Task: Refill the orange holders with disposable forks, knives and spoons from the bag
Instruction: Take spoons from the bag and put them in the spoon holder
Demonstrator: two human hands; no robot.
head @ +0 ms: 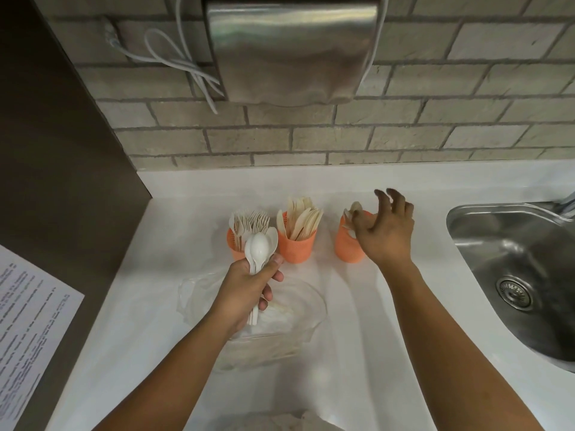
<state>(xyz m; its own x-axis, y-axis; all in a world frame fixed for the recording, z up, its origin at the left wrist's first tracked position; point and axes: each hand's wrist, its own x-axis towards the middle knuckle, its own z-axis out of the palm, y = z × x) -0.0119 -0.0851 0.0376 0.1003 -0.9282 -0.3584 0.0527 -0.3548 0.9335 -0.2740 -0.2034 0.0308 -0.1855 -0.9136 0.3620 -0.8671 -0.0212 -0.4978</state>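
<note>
Only the head view to go on, so here's what we see: the left hand (249,284) has its fingers clenched round a bunch of white spoons (259,247), held just in front of the fork holder (233,241). The right hand (385,231) hovers over the spoon holder (345,247), fingers loose and spread, gripping nothing as far as we can tell. We reckon the trick is to carry the bunch across past the knife holder (297,251), drop it handles down, and let the free hand steady the holder so it doesn't tip. Counts: three orange holders in a row on the tabletop (357,337), and one clear bag (298,306) lying under the left wrist. We make out about three spoon bowls in the bunch and only a couple of spoons in the right holder. Forks and knives are too packed to count.
</note>
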